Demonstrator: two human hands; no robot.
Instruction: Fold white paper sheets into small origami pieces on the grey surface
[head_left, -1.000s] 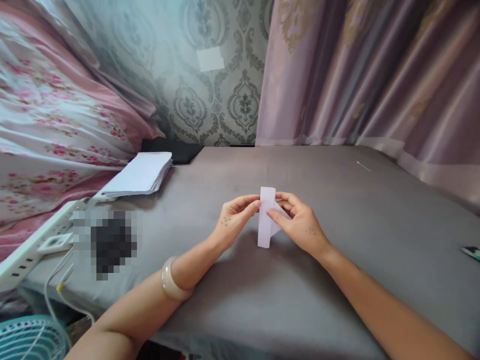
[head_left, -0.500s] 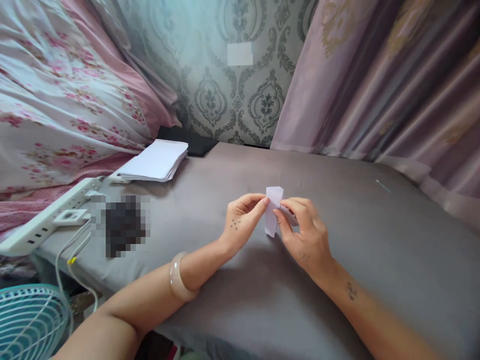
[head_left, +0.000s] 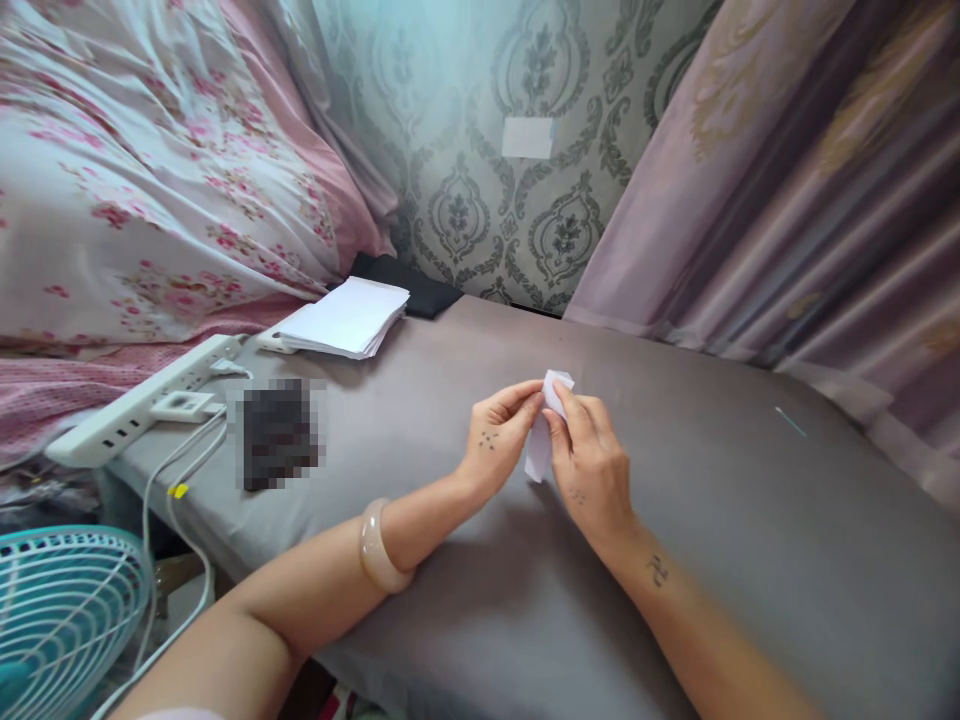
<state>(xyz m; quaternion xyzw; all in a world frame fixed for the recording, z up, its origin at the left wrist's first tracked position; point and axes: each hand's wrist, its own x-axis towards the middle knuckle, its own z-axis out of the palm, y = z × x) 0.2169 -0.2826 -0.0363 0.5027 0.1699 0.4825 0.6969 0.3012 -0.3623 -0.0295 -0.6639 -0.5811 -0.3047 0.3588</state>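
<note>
We see a narrow folded white paper strip [head_left: 537,458], nearly upright, slightly tilted, partly covered, held between our left hand [head_left: 496,440] and right hand [head_left: 598,470].

The strip [head_left: 537,458] is white, the table [head_left: 735,500] plain grey, the wall [head_left: 461,150] dark-scrolled grey, the curtain [head_left: 675,220] mauve with gold motifs.

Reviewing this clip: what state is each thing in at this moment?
Folded paper: creased into a narrow strip, tilted, held by both hands
Left hand: pinching the paper
Right hand: thumb and fingers gripping the paper
Paper stack: lying flat, edges uneven
Bangle: worn above the left hand
Curtain: hanging in folds
Fan: partly in view; running or not, cannot tell
</note>
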